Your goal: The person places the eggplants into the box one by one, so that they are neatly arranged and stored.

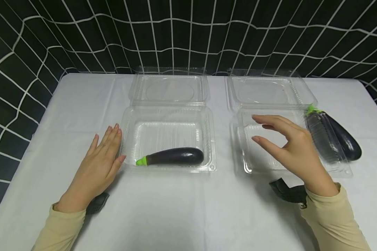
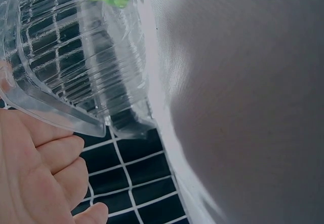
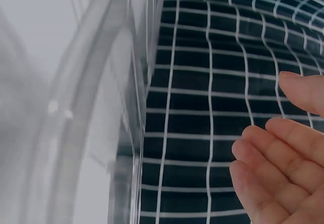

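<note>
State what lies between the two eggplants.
The head view shows, rightward from the eggplant in the left container: that container's side wall, a bare strip of white cloth, then the right container, with the right hand over it.

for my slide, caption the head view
Left hand beside an open clear box holding an eggplant; right hand over a second open box.

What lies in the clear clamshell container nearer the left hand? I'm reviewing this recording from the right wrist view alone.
Observer: One eggplant lies inside that left clamshell.
Operator: My view shows no other eggplant; is there one?
Observer: Yes, the head view shows a second eggplant at the right side of the right clamshell.
Operator: And are the lids closed?
Observer: No, the left lid and right lid are both folded open, away from the person.
</note>
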`<control>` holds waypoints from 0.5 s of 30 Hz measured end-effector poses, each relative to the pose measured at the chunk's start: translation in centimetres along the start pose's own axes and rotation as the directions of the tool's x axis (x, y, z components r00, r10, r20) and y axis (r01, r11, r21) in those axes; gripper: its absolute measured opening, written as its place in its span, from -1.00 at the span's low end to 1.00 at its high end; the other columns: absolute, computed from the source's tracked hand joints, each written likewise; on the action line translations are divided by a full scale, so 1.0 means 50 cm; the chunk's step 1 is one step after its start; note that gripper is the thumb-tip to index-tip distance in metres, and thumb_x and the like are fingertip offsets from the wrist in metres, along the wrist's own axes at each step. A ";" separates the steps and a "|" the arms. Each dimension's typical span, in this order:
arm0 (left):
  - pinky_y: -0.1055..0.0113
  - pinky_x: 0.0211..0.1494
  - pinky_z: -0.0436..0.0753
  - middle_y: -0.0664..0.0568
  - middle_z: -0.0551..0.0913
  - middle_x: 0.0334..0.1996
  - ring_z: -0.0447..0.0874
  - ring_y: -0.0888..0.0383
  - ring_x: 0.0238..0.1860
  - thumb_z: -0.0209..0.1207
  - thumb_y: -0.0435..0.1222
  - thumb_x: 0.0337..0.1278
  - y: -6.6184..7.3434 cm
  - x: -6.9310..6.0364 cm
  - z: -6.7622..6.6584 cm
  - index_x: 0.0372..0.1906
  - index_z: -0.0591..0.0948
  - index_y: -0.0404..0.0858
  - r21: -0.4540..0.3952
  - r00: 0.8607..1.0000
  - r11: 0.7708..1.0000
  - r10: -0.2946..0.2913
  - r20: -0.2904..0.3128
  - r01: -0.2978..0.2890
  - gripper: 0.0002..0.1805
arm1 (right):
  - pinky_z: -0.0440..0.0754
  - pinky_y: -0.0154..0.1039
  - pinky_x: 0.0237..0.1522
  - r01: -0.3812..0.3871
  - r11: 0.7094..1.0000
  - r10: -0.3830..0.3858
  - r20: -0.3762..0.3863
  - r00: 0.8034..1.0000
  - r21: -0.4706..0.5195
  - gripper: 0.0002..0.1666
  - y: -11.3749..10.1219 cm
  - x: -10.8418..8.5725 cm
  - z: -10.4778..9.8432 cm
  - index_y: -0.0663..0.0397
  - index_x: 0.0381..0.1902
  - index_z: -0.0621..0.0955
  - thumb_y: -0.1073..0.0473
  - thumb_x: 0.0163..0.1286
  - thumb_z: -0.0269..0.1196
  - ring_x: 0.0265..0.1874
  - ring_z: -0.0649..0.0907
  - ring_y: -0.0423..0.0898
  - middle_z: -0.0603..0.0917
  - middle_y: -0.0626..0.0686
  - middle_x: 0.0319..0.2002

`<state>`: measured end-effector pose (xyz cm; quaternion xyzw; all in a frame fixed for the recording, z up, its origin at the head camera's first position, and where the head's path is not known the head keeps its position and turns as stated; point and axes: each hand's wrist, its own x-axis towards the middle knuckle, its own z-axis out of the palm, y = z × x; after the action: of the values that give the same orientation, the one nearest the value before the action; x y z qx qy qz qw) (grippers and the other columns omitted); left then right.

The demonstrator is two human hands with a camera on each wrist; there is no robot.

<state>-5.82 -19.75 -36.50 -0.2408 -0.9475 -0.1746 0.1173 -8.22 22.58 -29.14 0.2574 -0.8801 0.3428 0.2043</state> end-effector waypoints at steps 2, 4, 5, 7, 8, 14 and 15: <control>-0.04 0.44 -0.13 -0.24 0.07 0.43 -0.08 -0.05 0.46 -0.32 0.02 0.48 0.001 -0.001 0.001 0.41 0.07 -0.48 0.000 1.000 1.000 -0.001 0.002 0.001 -0.29 | 0.41 -0.55 0.04 -0.025 0.999 0.024 -0.011 1.000 -0.025 -0.37 0.008 -0.005 -0.012 0.20 -0.01 0.64 0.56 -0.14 0.43 -0.10 0.52 -0.51 0.69 0.07 -0.11; -0.06 0.43 -0.11 -0.24 0.08 0.42 -0.08 -0.06 0.46 -0.33 0.02 0.48 0.002 0.000 0.000 0.41 0.07 -0.48 0.001 1.000 1.000 -0.001 0.003 0.001 -0.29 | 0.41 -0.56 0.04 -0.052 0.998 0.051 -0.023 0.998 -0.040 -0.36 0.017 -0.010 -0.024 0.21 -0.01 0.64 0.58 -0.15 0.43 -0.10 0.52 -0.53 0.69 0.05 -0.10; -0.06 0.43 -0.10 -0.24 0.08 0.42 -0.07 -0.06 0.45 -0.34 0.03 0.48 0.002 0.000 0.000 0.41 0.07 -0.48 0.002 1.000 1.000 -0.001 0.003 0.001 -0.28 | 0.41 -0.57 0.03 -0.065 0.997 0.064 -0.033 0.997 -0.043 -0.36 0.022 -0.012 -0.031 0.22 -0.01 0.64 0.60 -0.15 0.42 -0.10 0.52 -0.53 0.68 0.03 -0.10; -0.06 0.43 -0.10 -0.24 0.08 0.42 -0.06 -0.07 0.45 -0.36 0.04 0.48 0.003 0.001 -0.002 0.41 0.07 -0.48 0.004 1.000 1.000 -0.001 0.003 0.001 -0.28 | 0.42 -0.57 0.03 -0.097 0.994 0.095 -0.045 0.994 -0.044 -0.36 0.032 -0.018 -0.044 0.25 0.00 0.63 0.62 -0.14 0.40 -0.10 0.53 -0.52 0.68 0.00 -0.08; -0.06 0.43 -0.10 -0.24 0.08 0.42 -0.06 -0.07 0.45 -0.36 0.04 0.48 0.004 0.001 -0.003 0.41 0.07 -0.48 0.003 1.000 1.000 -0.001 0.004 0.001 -0.27 | 0.42 -0.57 0.02 -0.110 0.993 0.108 -0.053 0.993 -0.044 -0.36 0.038 -0.020 -0.049 0.27 0.00 0.62 0.64 -0.14 0.40 -0.09 0.53 -0.51 0.67 0.02 -0.07; -0.04 0.44 -0.12 -0.25 0.08 0.42 -0.07 -0.07 0.45 -0.35 0.03 0.48 0.003 0.001 -0.004 0.41 0.07 -0.48 0.004 1.000 1.000 -0.006 0.010 0.006 -0.28 | 0.45 -0.56 -0.02 -0.182 0.983 0.184 -0.101 0.978 0.031 -0.38 0.062 -0.031 -0.082 0.36 0.03 0.59 0.69 -0.08 0.32 -0.11 0.58 -0.39 0.66 -0.06 -0.04; -0.03 0.44 -0.13 -0.25 0.08 0.42 -0.07 -0.07 0.45 -0.35 0.03 0.48 0.003 0.001 -0.004 0.41 0.07 -0.49 0.006 1.000 1.000 -0.007 0.012 0.006 -0.28 | 0.45 -0.56 -0.03 -0.196 0.980 0.200 -0.109 0.974 0.041 -0.38 0.065 -0.033 -0.087 0.35 0.04 0.59 0.69 -0.06 0.31 -0.12 0.58 -0.38 0.65 -0.10 -0.04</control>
<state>-5.76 -19.67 -36.28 -0.2383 -0.9495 -0.1706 0.1120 -8.05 28.23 -28.67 0.1516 -0.8832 0.3884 0.2147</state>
